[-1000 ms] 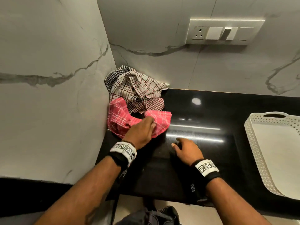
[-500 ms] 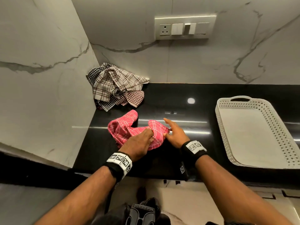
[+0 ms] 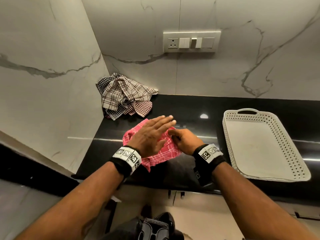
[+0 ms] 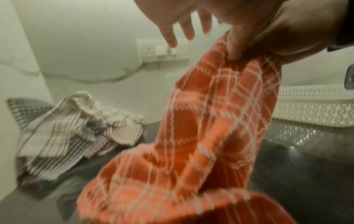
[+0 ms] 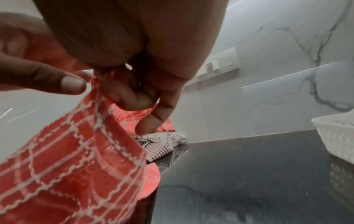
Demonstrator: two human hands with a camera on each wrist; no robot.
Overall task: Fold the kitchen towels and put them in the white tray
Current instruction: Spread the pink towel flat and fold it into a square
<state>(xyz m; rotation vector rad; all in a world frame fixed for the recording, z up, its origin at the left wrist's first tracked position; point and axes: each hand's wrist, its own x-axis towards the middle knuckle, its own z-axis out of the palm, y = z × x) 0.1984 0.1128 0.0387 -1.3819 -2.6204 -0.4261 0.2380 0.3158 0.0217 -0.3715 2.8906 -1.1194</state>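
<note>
Towel (image 3: pixel 162 151), pinched at its edge by right hand (image 3: pixel 186 142) under flat, empty left hand (image 3: pixel 150 135), may slip, bunching toward 6 o'clock.

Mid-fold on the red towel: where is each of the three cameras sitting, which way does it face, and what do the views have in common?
Head: high, facing down at the black countertop; both forearms, flat left hand, right hand.
Left wrist: low, facing the marble wall; right hand pinching the red checked towel.
Right wrist: under the right hand, facing the back wall; curled fingers gripping the towel's edge.
Shared: red towel, crumpled checked towel pile, white perforated tray.
</note>
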